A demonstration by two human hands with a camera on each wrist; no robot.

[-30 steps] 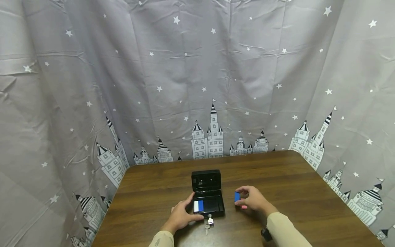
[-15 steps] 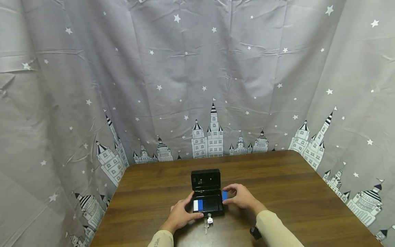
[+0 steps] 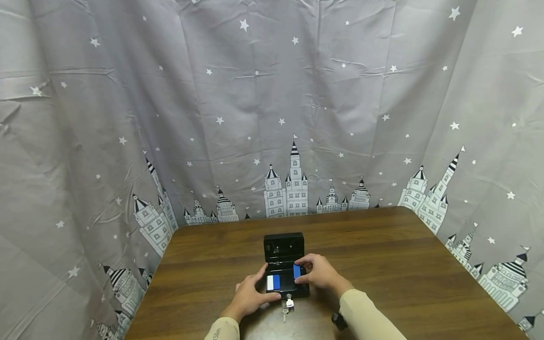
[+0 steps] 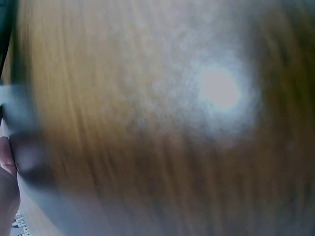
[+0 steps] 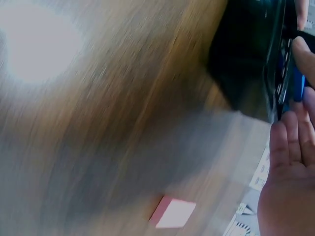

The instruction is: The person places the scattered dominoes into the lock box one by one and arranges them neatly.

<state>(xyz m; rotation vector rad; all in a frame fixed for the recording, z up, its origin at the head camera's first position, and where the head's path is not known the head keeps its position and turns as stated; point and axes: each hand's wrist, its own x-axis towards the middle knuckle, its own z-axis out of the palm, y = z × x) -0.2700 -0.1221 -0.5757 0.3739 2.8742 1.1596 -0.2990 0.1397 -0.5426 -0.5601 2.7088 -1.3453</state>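
Observation:
A small black lockbox stands on the table with its lid raised. My left hand holds its left side, thumb at the front corner and index finger near the hinge. Inside, at the left, lies a white-and-blue rectangular piece; whether it is one block or two I cannot tell. My right hand pinches a blue block between thumb and fingers over the box's right part. In the right wrist view the blue block is partly hidden by fingers. Keys hang at the box's front lock.
A red block with a pale top lies on the table right of the box; the right arm hides it in the head view. The brown wooden table meets a grey curtain at its back edge. The left wrist view mostly shows blurred tabletop.
My right hand has carried the blue block leftward, from beside the red block to over the box. My left hand and the box have stayed in place.

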